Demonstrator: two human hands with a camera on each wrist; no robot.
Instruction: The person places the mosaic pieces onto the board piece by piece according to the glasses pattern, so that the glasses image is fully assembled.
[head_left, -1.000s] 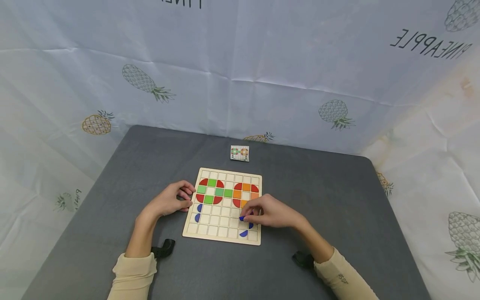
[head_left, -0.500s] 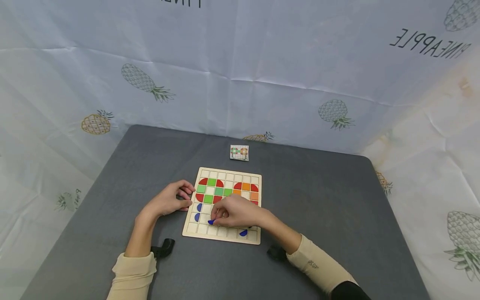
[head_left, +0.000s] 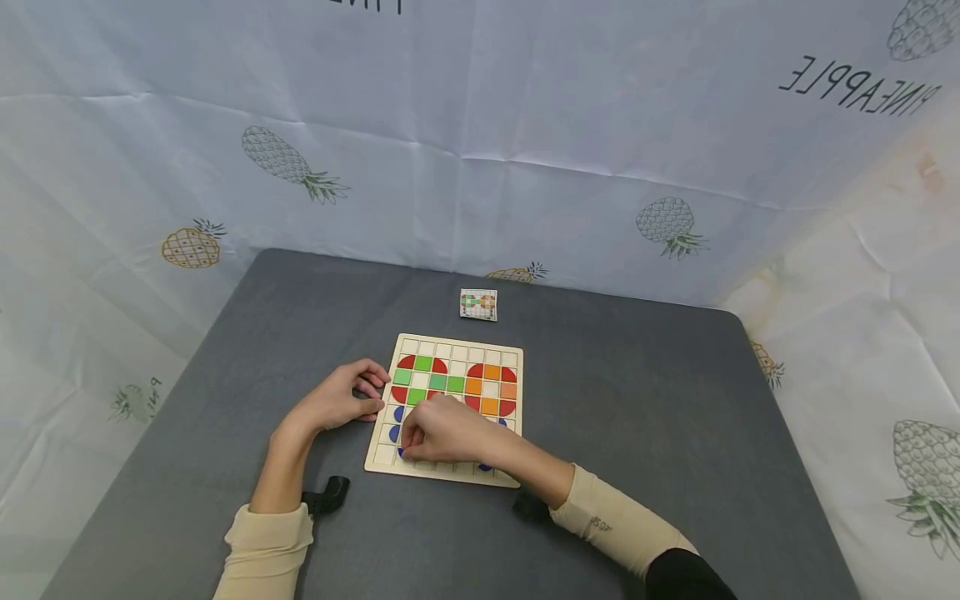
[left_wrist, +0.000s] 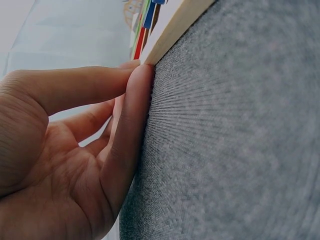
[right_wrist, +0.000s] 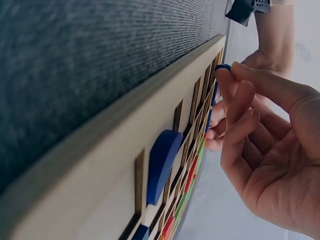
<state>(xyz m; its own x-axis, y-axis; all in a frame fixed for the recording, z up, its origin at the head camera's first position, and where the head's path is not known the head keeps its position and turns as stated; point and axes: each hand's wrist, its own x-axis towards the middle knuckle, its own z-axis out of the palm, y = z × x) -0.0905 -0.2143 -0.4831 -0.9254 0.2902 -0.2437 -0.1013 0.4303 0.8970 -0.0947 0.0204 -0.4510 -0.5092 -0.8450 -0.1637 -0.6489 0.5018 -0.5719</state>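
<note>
A light wooden grid board (head_left: 459,353) lies on the dark table. My left hand (head_left: 337,402) rests at its left edge, thumb and fingertips touching the wood with the fingers loosely bent. Over the front left cells, my right hand (head_left: 450,429) pinches a small blue half-round tile (right_wrist: 223,66) between thumb and index finger. Two more blue tiles (head_left: 394,433) sit in the left column just beyond it. Another blue tile (right_wrist: 162,165) lies near the front right corner. Red, green and orange tiles (head_left: 491,386) form two ring shapes across the far rows. My right hand hides the middle cells.
Behind the board lies a small pattern card (head_left: 478,305) with similar coloured shapes. A pineapple-print curtain (head_left: 525,108) hangs beyond the table's (head_left: 637,400) far edge. Each wrist wears a black camera strap (head_left: 327,497).
My right hand has carried the blue tile from the board's right side to its front left. My left hand has stayed at the left edge.
</note>
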